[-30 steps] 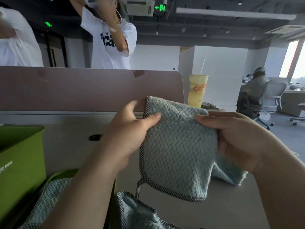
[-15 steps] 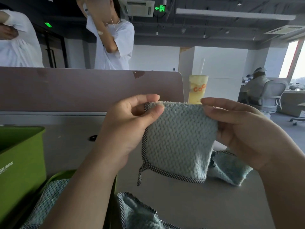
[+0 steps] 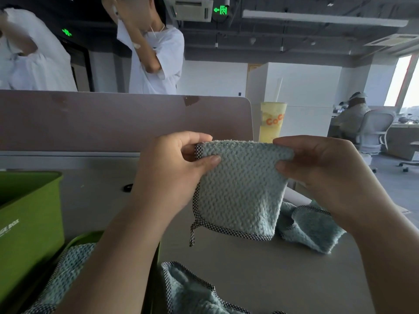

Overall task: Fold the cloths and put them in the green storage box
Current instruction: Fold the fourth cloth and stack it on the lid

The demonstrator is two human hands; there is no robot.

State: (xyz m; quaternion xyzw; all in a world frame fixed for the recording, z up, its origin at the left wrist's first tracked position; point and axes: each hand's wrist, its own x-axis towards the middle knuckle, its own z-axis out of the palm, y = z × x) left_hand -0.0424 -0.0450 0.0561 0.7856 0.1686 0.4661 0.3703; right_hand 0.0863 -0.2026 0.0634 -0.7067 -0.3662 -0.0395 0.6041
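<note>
A pale teal waffle cloth [image 3: 238,191] with a black-and-white checked hem hangs folded above the grey table [image 3: 260,268]. My left hand [image 3: 174,173] pinches its top left corner and my right hand [image 3: 317,171] pinches its top right corner. A green storage box [image 3: 29,214] stands at the left edge of the table. A second green container's rim [image 3: 84,236] shows under my left forearm, with a teal cloth [image 3: 68,273] lying in it. Another teal cloth [image 3: 315,227] lies on the table beneath my right hand, and one more cloth [image 3: 192,295] lies at the near edge.
A mauve desk partition [image 3: 113,121] runs behind the table, with a yellow drink cup [image 3: 272,123] past its right end. Two people in white shirts stand beyond it. Someone sits in an office chair [image 3: 374,130] at far right.
Both hands have lifted the cloth's top edge higher and stretched it level. The right hand moved from holding its side to pinching its top right corner. The hanging part now looks shorter.
</note>
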